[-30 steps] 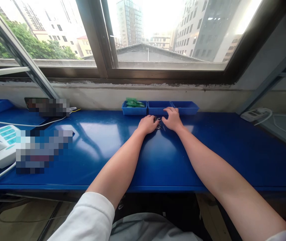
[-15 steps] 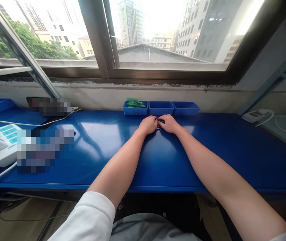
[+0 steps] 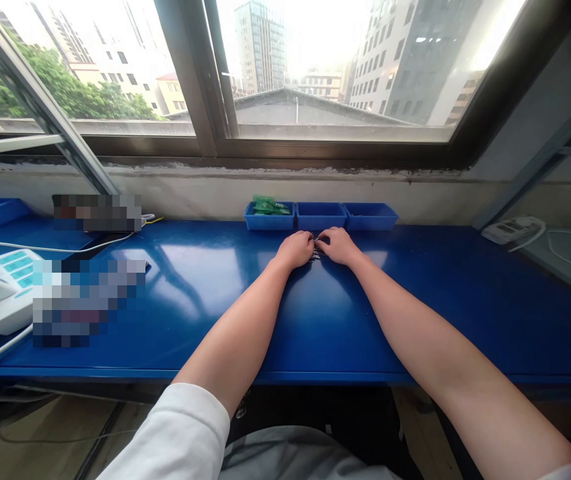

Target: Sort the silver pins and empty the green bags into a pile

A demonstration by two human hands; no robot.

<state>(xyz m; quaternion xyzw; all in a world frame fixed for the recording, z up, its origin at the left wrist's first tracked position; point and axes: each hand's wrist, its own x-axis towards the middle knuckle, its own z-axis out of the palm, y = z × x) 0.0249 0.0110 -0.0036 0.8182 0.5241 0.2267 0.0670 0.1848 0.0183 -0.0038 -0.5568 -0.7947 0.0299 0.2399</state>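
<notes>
My left hand (image 3: 296, 249) and my right hand (image 3: 336, 245) meet near the far side of the blue table, in front of the bins. Curled fingers on the left one close around something too small to make out. The right one has its thumb and forefinger pinched close to the left fingertips, and what they hold, if anything, is too small to name. Just below the fingertips lie several thin, shiny and dark small pieces (image 3: 317, 255); their kind is unclear. Both palms face down, and the backs of my hands hide part of the pieces.
Three blue bins (image 3: 320, 215) stand in a row against the wall; the left one holds green packets (image 3: 268, 205). A white device with teal keys (image 3: 13, 277) and cables sits at the left. Another white device (image 3: 510, 230) lies far right. A window (image 3: 333, 73) rises behind.
The dark piece seen between my fingertips earlier now shows less. My right thumb and forefinger have shifted slightly; both arms stay almost where they were.
</notes>
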